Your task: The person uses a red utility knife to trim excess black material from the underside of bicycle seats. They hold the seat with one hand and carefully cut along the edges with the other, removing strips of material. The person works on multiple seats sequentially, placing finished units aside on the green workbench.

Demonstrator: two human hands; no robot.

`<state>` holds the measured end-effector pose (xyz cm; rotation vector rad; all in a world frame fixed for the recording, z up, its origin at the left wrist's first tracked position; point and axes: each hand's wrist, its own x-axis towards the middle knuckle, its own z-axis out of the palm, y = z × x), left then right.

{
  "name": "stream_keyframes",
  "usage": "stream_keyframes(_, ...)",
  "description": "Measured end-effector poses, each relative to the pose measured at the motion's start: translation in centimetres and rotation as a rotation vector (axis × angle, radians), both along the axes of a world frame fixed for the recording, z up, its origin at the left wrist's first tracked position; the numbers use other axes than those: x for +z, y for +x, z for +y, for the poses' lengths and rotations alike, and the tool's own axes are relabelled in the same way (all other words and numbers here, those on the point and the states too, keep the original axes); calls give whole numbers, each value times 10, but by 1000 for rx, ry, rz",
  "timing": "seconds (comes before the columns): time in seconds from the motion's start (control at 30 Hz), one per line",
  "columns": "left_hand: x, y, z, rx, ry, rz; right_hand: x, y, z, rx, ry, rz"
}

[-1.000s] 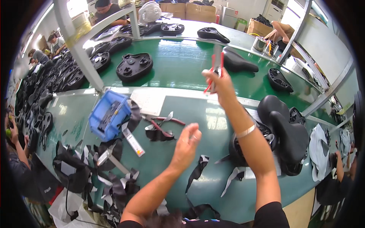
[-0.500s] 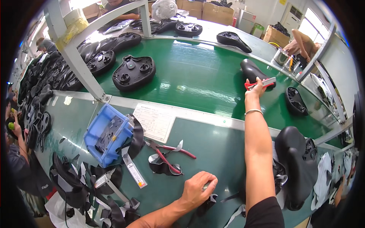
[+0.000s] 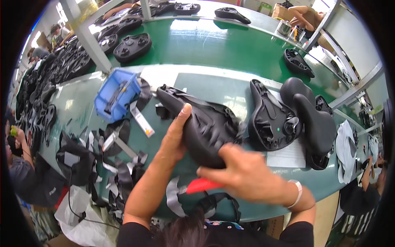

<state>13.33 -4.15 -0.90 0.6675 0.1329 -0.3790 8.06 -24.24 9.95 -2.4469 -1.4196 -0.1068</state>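
Note:
A black bicycle saddle (image 3: 195,127) is held up above the table, underside turned up, with loose cover edge along its rim. My left hand (image 3: 175,136) grips its near left side, thumb on top. My right hand (image 3: 247,171), smeared by motion, is at the saddle's near right end. It is closed on a red-handled cutter knife (image 3: 203,185), whose blade I cannot make out. Just right of it lies another upturned saddle (image 3: 273,119) with folded cover edges. Grey and black cover scraps (image 3: 175,197) lie below my hands.
A blue bin (image 3: 117,96) with dark strips stands at left, beside a white-labelled knife (image 3: 142,119). Finished-looking saddles (image 3: 314,123) stack at right. Beyond a metal rail, several saddles (image 3: 133,47) rest on the green belt (image 3: 205,45). Scraps pile at left; other people work around.
My right hand has come back from the belt to the table. My left hand has left the table top and now holds a saddle. The view has tilted downward.

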Motion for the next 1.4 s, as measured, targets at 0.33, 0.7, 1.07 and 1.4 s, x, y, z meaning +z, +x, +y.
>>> stream_keyframes(0.33,19,-92,58,63,663,-41,-81,-57,-60,-295,442,397)
stream_keyframes(0.7,60,-62,46,-176,970,-100,-82,-38,-71,-121,60,-99)
stream_keyframes(1.07,33,-134,48,268,961,55,-102,-145,-47,-477,419,368)
stream_keyframes(1.4,32,-156,21,381,1786,-617,-88,-78,-34,-627,684,784)
